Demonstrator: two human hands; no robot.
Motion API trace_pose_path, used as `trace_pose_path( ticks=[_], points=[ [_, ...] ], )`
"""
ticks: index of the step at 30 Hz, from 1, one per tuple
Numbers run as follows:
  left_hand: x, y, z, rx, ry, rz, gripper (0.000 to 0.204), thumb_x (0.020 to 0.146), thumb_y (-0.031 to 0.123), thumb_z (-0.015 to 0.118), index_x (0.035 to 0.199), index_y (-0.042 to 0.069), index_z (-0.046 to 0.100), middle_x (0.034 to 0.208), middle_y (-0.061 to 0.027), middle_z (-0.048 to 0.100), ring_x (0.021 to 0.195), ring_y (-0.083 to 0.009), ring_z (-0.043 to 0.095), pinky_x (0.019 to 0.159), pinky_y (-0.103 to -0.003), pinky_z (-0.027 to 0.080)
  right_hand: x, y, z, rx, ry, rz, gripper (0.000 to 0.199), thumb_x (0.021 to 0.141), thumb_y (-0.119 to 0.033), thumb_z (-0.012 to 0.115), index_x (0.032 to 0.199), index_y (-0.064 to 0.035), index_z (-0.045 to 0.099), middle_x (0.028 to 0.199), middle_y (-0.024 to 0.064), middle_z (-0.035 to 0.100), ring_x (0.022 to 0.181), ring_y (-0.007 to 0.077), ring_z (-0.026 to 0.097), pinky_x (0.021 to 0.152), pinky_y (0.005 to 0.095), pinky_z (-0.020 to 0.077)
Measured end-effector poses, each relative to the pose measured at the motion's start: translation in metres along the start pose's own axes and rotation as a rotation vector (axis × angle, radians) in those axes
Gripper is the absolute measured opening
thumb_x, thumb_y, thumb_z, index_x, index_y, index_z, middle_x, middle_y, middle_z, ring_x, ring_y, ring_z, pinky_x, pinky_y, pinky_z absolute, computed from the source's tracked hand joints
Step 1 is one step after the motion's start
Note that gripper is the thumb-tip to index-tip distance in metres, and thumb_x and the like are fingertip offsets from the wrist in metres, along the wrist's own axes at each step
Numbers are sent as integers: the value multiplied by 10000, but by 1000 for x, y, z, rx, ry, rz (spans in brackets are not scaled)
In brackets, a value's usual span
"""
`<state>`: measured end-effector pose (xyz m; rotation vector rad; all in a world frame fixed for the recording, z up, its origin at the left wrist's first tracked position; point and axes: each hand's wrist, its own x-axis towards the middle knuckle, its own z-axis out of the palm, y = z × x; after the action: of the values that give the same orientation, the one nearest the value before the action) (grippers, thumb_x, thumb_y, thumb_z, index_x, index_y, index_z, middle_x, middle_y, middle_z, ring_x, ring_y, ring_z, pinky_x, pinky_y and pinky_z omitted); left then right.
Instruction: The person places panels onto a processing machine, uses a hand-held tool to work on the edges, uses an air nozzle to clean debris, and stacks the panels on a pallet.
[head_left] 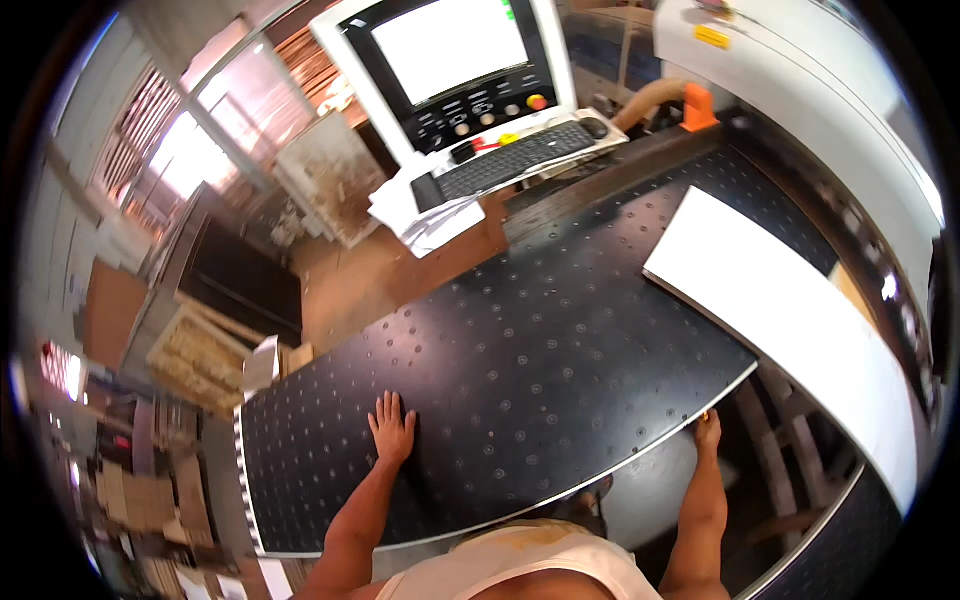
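A large black panel dotted with small round holes lies across a machine bed in front of me. My left hand rests flat on its top surface, fingers spread, near the near edge. My right hand curls around the panel's pale near edge towards its right corner. A long white board lies on the right, its near-left corner overlapping the black panel.
A control console with a lit white screen, button panel and black keyboard stands at the far side, papers stacked beside it. An orange part sits at the far right. Wooden crates and boards fill the left floor.
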<state>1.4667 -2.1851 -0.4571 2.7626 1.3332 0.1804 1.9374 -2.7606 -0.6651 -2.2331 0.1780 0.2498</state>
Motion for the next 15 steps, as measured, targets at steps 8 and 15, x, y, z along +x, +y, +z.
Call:
trace_pose_path(
  ticks=[8,15],
  points=[
    [-11,6,-4,-31,76,-125,672,1023,515,453,1564,130,352,1646,-91,301,1533,-298,224,1233,-550,123,-142,-123,-166,-274,-474,-586,342,965,-296,609,1089,23,597,938,227,699,907,390,696,756,409,507],
    [-14,-2,2,-66,122,-80,655,1007,487,495,1524,91,420,1611,-114,364,1516,-309,262,1231,-562,147,-212,-344,-169,153,-780,-347,454,1076,-393,444,1167,30,581,806,95,673,616,152,624,556,354,516]
  ],
)
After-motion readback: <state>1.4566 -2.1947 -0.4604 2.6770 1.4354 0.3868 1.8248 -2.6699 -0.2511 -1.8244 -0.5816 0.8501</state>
